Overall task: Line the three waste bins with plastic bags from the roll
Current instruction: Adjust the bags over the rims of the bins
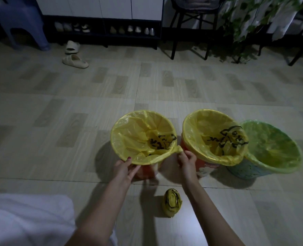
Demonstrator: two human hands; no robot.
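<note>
Two hands: both work the rim of the left bin (147,172).
Right hand (187,161): fingers curled, pinching the twisted knot (178,150) of slack in the yellow bag (138,137).
Left hand (125,168): thumb over the rim, fingers under the folded-over film, gripping it.
Bag handling: judged thin, light, soft and slippery; hold it at the gathered twist or the doubled rim fold, not the single film, which may tear.
Bag orientation: mouth faces up; the long axis runs down into the bin.
Beyond the right hand: middle bin (207,167), yellow-lined, then green-lined bin (253,172).
Behind the hands, toward the person: the roll (172,203) on the floor (76,103), long axis pointing roughly away from the person.
</note>
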